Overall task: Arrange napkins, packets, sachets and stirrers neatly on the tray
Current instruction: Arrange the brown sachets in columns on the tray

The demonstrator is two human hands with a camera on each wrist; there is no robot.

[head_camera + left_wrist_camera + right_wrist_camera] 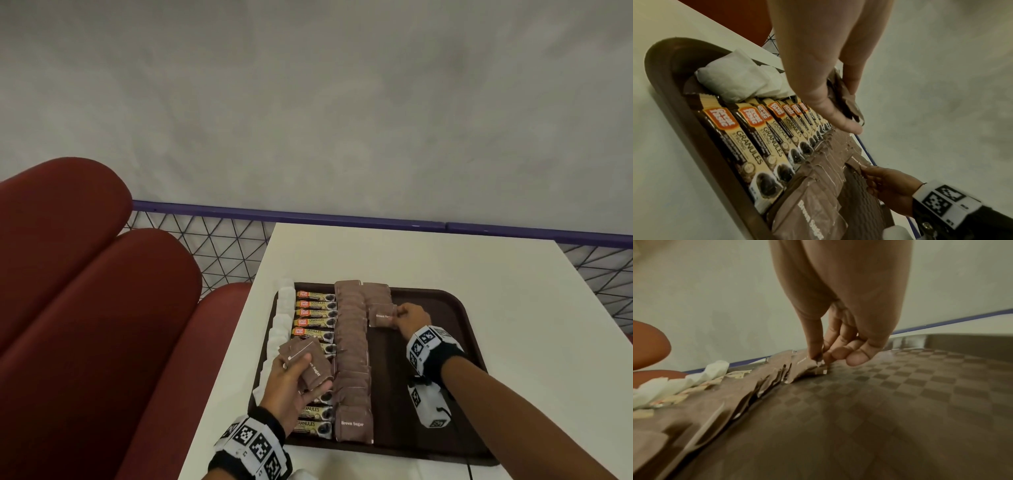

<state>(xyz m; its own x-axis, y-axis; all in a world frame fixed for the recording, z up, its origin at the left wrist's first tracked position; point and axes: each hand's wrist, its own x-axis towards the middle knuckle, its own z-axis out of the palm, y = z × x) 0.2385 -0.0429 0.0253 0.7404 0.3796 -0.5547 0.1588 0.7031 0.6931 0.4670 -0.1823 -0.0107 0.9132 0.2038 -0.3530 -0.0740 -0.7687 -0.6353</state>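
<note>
My right hand (412, 317) pinches a brown sugar sachet (382, 317) by its edge, low over the brown tray (459, 342), at the near end of a short second sachet row. My left hand (296, 383) grips a small stack of sachets (308, 363) above the coffee granule sticks (313, 313), beside the long sachet row (352, 359). White napkins (284, 308) line the tray's left edge on the white table (411, 253).

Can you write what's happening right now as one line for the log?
left hand: holds spare brown sugar packets | right hand: pinches one sugar packet, second row | tray: napkins, coffee sachets, sugar row
</note>
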